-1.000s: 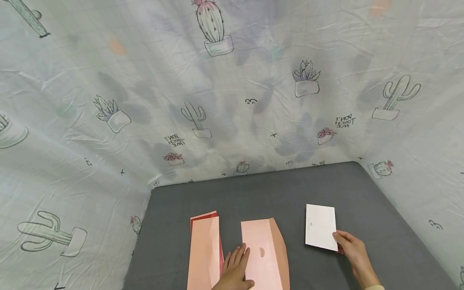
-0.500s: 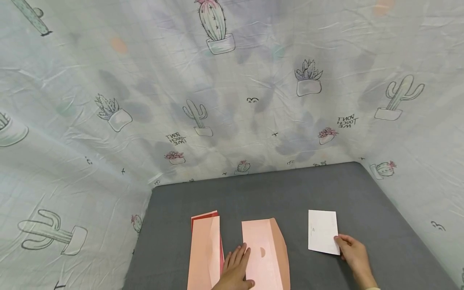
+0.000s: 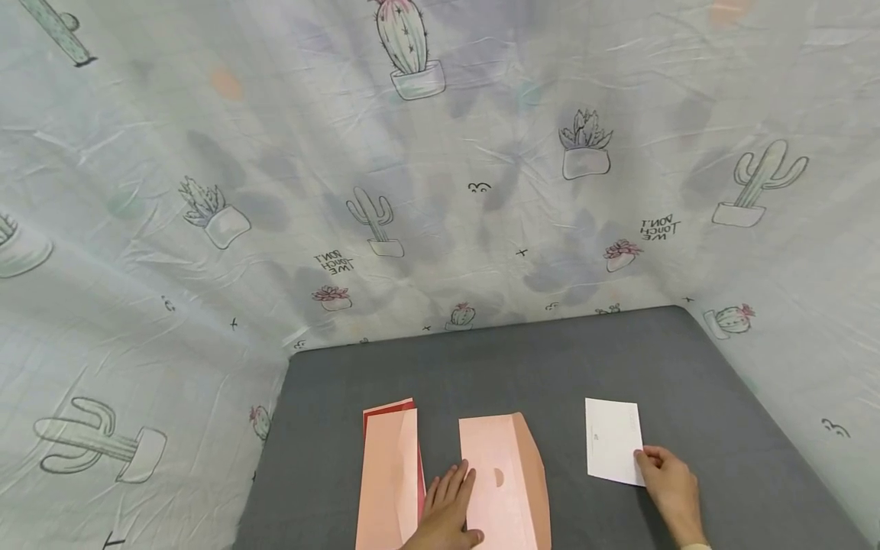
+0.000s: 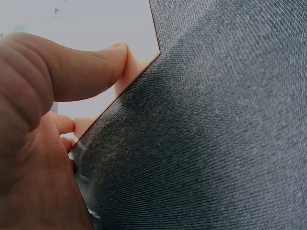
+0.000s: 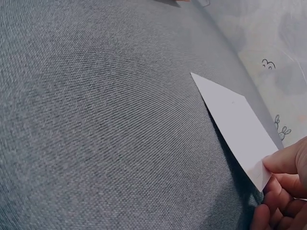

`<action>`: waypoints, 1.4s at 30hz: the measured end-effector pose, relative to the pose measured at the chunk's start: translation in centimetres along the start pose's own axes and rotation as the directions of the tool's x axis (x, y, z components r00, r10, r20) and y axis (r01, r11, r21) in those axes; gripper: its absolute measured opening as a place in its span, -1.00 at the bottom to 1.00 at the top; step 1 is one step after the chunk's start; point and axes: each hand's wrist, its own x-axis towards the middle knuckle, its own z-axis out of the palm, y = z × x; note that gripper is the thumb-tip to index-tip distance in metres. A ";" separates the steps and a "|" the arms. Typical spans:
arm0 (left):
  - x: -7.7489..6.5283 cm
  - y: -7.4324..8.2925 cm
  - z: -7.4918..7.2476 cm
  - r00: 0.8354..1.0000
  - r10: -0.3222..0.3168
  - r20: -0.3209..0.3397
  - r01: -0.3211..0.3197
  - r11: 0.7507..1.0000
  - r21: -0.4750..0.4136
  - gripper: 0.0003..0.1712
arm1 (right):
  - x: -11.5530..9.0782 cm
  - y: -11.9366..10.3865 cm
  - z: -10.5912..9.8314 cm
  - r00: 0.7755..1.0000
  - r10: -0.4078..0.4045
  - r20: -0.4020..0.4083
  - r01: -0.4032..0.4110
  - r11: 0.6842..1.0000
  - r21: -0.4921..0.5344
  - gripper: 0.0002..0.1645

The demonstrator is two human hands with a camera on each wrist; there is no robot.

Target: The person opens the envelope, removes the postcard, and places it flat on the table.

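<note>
A pale pink envelope (image 3: 491, 451) lies on the dark grey tabletop, its flap opened out to the right and a small half-round mark on its face. My left hand (image 3: 443, 508) rests over its left edge with fingers extended. In the left wrist view the left thumb (image 4: 91, 69) lies across the paper near a corner. Off to the right, my right hand (image 3: 672, 487) pinches a white card (image 3: 608, 435) by its lower right edge, thumb on top. Small faint print shows on the card. In the right wrist view the card (image 5: 240, 127) slants close over the cloth.
Left of the left hand lies another pink envelope (image 3: 385, 458) with red paper (image 3: 399, 411) showing behind it. The grey cloth-covered table (image 3: 495, 367) is bordered at the back and sides by a hanging curtain (image 3: 447, 252) printed with cacti.
My right hand has brought the white card slightly toward me and to the right, lower over the table; it barely moves in the last half second. The left hand has stayed put.
</note>
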 end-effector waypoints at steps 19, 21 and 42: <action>0.2 0.7 -0.5 0.999 -0.045 0.026 0.045 0.999 0.018 0.14 | -0.3 -0.4 0.0 1.000 -0.003 0.018 0.004 0.999 -0.039 -0.59; 0.1 0.7 -0.5 0.999 -0.045 0.025 0.044 0.999 0.015 0.14 | -0.3 -0.5 0.0 1.000 0.002 0.017 -0.001 0.999 -0.037 -0.58; 0.2 -0.3 0.1 1.000 0.014 -0.018 -0.014 1.000 0.008 0.08 | -0.1 -0.3 -0.7 0.998 0.015 0.069 -0.014 1.000 -0.025 -0.50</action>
